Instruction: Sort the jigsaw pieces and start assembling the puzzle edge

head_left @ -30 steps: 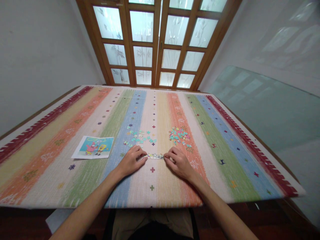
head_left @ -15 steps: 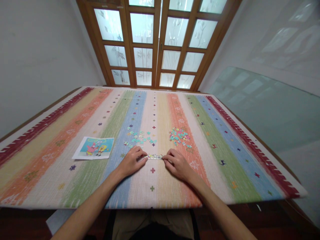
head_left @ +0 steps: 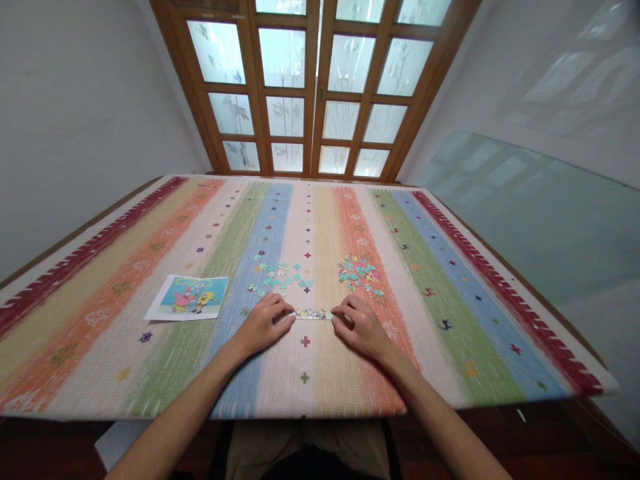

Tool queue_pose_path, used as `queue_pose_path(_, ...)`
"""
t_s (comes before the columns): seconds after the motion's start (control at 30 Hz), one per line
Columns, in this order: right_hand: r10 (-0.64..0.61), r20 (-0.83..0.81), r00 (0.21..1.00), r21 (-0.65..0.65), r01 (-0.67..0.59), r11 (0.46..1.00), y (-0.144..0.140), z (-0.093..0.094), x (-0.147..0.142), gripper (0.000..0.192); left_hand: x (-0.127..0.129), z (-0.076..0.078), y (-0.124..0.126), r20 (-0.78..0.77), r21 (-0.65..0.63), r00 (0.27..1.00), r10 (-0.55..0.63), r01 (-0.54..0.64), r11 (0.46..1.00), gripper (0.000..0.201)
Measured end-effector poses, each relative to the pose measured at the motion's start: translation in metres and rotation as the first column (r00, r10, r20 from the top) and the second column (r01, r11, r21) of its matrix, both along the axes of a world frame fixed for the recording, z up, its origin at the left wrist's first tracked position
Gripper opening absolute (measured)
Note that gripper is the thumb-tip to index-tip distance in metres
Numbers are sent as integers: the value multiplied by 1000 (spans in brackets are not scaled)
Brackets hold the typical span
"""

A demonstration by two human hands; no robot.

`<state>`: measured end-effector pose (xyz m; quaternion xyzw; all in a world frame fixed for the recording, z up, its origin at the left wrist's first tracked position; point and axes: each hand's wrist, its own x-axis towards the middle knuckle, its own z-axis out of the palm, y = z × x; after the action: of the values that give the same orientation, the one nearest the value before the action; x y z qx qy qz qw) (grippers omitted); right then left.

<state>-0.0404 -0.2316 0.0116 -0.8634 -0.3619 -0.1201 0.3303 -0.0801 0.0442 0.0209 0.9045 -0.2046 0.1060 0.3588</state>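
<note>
A narrow strip of joined jigsaw pieces [head_left: 313,314] lies flat on the striped tablecloth between my hands. My left hand [head_left: 267,323] is closed, thumb and fingertips pinched at the strip's left end. At its right end, my right hand [head_left: 361,325] also has thumb and fingers drawn together on the edge. The fingers hide both ends of the strip. Just beyond my left hand, turquoise loose jigsaw pieces [head_left: 283,275] are scattered. A denser, more colourful pile of jigsaw pieces [head_left: 357,271] lies beyond my right hand.
To the left lies a cartoon reference picture [head_left: 189,297] on white paper. The striped tablecloth [head_left: 305,363] covers the large table, whose front edge is close to my body. Wooden glazed doors [head_left: 315,93] stand behind it, and a glass panel [head_left: 540,220] leans at the right.
My right hand has shifted slightly to the right, and more of the strip's right end shows. My left hand, the picture and the loose pieces stay in place.
</note>
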Motion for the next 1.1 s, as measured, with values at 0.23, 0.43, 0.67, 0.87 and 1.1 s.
queue_pose_path(0.23, 16, -28, 999, -6, -17, 1000, 0, -1, 0, 9, -1, 1, -1, 4, 14, 1000, 2, -2, 1000, 11)
queue_pose_path(0.43, 29, -36, 999, 32, -28, 999, 1, 0, 1, 9, 0, 1, -1, 4, 15, 1000, 7, -7, 1000, 11)
queue_pose_path(0.67, 20, -46, 999, 36, -19, 999, 0, 1, 1, 9, -2, 2, -3, 15, 31, 1000, -9, 9, 999, 12)
queue_pose_path(0.87, 16, -55, 998, 27, -14, 1000, 0, 1, 2, 10, -2, 2, -3, 12, 29, 1000, -5, 5, 1000, 13)
queue_pose_path(1.1, 4, -58, 998, 43, -1, 999, 1, 2, 2, 10, -2, 3, -3, 10, 23, 1000, -4, 3, 1000, 13)
